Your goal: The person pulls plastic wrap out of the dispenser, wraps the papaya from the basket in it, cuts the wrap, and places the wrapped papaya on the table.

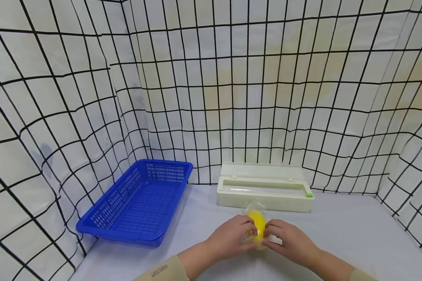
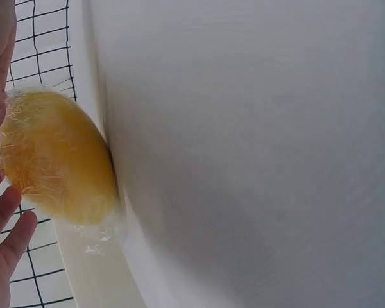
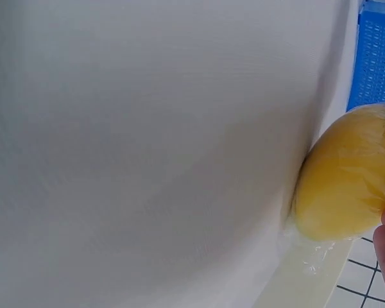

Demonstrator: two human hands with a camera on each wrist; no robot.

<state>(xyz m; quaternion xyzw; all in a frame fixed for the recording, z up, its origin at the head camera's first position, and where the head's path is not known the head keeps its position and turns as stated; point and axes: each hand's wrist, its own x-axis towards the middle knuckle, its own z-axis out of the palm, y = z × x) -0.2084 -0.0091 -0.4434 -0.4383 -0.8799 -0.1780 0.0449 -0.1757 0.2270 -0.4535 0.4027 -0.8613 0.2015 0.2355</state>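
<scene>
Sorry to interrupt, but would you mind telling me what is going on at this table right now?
A person holds a yellow fruit wrapped in clear film between the left hand and right hand, on the white table. Behind it sits a cream film dispenser box with its lid open; a blue basket stands to the left.

Head cam overhead; wrist cams close (shared lemon [image 1: 256,225]).

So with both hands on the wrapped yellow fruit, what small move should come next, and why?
Probably lift the yellow fruit left into the blue basket. Cling film already covers it, the left hand and right hand grip it together, and it sits before the film dispenser.
</scene>
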